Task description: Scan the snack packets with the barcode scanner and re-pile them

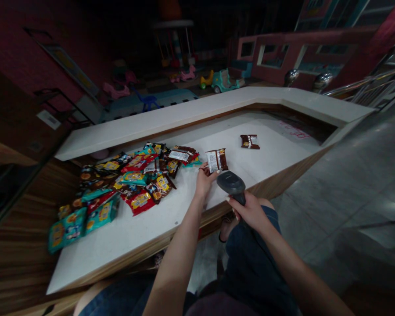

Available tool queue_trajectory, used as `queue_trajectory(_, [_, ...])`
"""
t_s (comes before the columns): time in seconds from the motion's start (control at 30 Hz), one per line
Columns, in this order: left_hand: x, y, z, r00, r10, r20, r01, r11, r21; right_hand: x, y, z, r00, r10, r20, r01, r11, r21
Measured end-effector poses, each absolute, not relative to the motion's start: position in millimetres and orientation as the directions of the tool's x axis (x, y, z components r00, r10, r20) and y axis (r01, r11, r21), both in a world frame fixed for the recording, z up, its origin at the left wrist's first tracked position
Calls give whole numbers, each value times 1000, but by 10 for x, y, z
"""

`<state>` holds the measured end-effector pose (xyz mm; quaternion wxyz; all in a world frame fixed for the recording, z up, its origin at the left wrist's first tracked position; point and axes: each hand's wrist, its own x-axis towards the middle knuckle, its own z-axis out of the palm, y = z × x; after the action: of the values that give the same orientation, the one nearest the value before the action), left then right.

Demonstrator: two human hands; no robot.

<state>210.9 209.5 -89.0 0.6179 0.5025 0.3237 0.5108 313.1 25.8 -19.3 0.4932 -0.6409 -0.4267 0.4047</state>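
My left hand (205, 181) holds a small brown snack packet (216, 160) by its lower edge, with its white label facing up. My right hand (250, 211) grips a dark grey handheld barcode scanner (231, 187), whose head sits just below and to the right of that packet. Both hands are over the white counter top (118, 245). A loose heap of colourful snack packets (128, 184) lies to the left, and a single brown packet (249, 141) rests farther away, beyond the hands.
A raised white ledge (184, 118) runs along the far side of the counter. A wooden front edge lies below my arms, with a tiled floor (342, 206) to the right. Metal railings stand at the upper right, and children's play toys lie beyond the ledge.
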Motion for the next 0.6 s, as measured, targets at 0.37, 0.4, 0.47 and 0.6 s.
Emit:
queue_trajectory(0.37, [1678,2527,-280,-203,969,142,-425,-218,878,3201,231,-163,351,929,-120,80,-157,-984])
queue_trajectory(0.4, [1613,2582,-212,-249,961,118,-424,-218,879,3200,233,-167,348,930,-120,81,-158,-984])
queue_trajectory(0.47, [1514,2622,-132,-285,957,50,-407,-168,898,3196,236,-185,337,934,-115,86,-153,-985])
queue_trajectory(0.6, [1492,2395,-205,-189,982,-16,-300,-42,953,3203,242,-229,325,939,-111,104,-152,-983])
